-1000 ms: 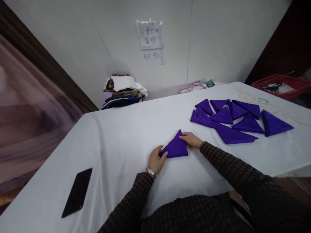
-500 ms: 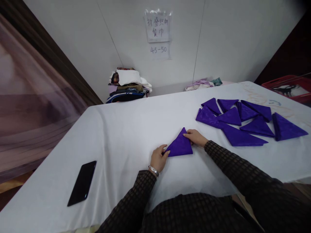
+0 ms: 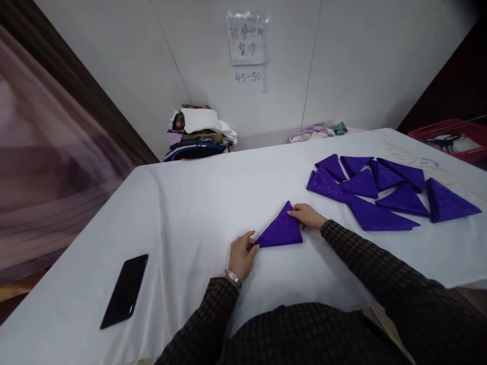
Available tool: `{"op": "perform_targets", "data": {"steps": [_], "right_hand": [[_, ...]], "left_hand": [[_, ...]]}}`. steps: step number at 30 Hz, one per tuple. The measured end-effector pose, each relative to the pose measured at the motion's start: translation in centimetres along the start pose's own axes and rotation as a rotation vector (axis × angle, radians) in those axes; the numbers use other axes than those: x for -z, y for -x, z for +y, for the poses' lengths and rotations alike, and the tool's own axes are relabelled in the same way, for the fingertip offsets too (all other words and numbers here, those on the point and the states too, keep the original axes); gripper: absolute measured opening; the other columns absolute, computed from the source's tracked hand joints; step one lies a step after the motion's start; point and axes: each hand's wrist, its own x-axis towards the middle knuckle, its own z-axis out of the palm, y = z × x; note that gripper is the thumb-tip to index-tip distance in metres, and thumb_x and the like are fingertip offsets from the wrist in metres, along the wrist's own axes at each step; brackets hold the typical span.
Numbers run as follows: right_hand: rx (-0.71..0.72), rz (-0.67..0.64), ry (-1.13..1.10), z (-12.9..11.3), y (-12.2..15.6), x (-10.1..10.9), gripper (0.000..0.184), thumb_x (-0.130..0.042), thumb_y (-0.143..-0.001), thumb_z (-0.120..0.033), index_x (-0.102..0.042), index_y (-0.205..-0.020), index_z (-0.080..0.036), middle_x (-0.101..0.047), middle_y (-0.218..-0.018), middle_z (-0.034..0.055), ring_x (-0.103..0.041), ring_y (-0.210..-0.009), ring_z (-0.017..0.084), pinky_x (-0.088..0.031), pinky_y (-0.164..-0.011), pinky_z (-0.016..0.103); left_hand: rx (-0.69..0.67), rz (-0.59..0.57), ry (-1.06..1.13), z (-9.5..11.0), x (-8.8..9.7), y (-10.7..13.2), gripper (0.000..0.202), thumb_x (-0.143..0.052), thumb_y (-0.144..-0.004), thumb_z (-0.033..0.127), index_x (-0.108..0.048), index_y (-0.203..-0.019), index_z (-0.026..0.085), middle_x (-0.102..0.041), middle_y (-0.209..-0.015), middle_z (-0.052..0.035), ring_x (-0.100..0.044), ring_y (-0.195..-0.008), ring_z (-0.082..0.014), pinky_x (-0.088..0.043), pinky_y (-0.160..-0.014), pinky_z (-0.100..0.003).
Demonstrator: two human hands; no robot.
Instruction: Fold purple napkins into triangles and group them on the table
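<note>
A purple cloth napkin (image 3: 282,230), folded into a triangle, lies on the white-covered table (image 3: 213,203) in front of me. My left hand (image 3: 242,254), with a silver bracelet at the wrist, pinches the napkin's left corner between thumb and fingers. On the other side, my right hand (image 3: 304,215) grips the right edge close to the top point, its thumb on the upper face. The fingertips under the cloth are hidden. To the right lie several more purple napkins (image 3: 359,183), also folded into triangles, some overlapping.
A black phone (image 3: 125,291) rests at the table's left. Behind the far edge stand a stack of folded clothes (image 3: 200,133) and some loose pastel cloths (image 3: 315,132). A red basket (image 3: 449,142) is at the far right. Paper signs (image 3: 247,48) hang on the wall.
My left hand has slid slightly left and outward to the napkin's left tip, uncovering more of that corner. My right hand stays at nearly the same spot.
</note>
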Motion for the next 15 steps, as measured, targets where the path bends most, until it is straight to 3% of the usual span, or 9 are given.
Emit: {"op": "perform_targets", "data": {"steps": [9,15], "right_hand": [[0.008,0.017,0.106,-0.2,-1.2,0.4,0.035,-0.054,-0.085,-0.045,-0.047,-0.062,-0.019,-0.051,-0.044,-0.0039,-0.047,-0.032,0.008,-0.035,-0.034,0.019],[0.058,0.065,0.308,0.1,-1.7,0.4,0.034,-0.05,-0.086,-0.043,-0.05,-0.062,-0.019,-0.054,-0.047,-0.0012,-0.048,-0.035,0.01,-0.036,-0.041,0.022]], "left_hand": [[-0.064,-0.047,-0.01,0.0,0.4,-0.8,0.029,-0.053,-0.08,0.023,-0.059,-0.108,0.023,-0.067,-0.078,0.0006,-0.061,-0.08,-0.0179,-0.044,-0.085,-0.039],[-0.069,-0.038,-0.08,0.0,0.3,-0.7,0.026,-0.047,-0.084,0.024,-0.06,-0.107,0.022,-0.067,-0.081,-0.0012,-0.06,-0.084,-0.0194,-0.041,-0.087,-0.041]]}}
